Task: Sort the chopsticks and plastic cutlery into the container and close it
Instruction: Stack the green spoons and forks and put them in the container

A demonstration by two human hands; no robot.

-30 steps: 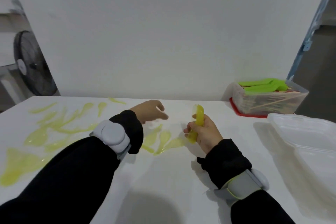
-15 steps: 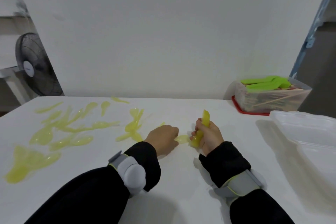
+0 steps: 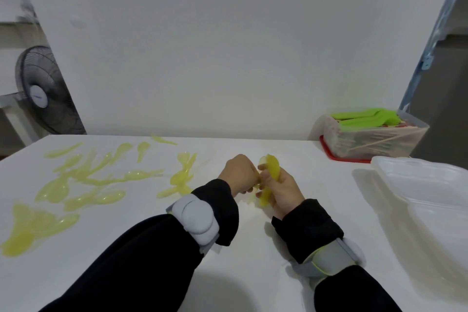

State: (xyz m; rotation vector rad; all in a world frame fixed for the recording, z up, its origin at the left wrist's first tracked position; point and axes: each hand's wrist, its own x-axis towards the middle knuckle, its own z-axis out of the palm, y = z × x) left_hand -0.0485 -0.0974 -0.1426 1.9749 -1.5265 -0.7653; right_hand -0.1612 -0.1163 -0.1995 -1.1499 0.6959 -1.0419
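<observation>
My right hand [image 3: 281, 192] grips a stack of translucent yellow plastic spoons [image 3: 270, 172] upright above the middle of the white table. My left hand [image 3: 240, 175] is right beside it, fingers curled and pinching another yellow spoon against the stack; that spoon is mostly hidden behind the hand. Several more yellow spoons [image 3: 83, 180] lie scattered over the left half of the table, a few [image 3: 181, 177] just left of my hands. The clear container [image 3: 374, 139] at the back right holds green cutlery and wooden chopsticks.
A red lid [image 3: 336, 156] lies under the clear container. A white translucent tub [image 3: 430, 197] stands at the right edge of the table. A black fan [image 3: 43, 94] is behind the table's left corner. A white wall runs along the back.
My left hand came back from the spoons on the left, picked one off the table near the middle and brought it against the stack in my right hand.
</observation>
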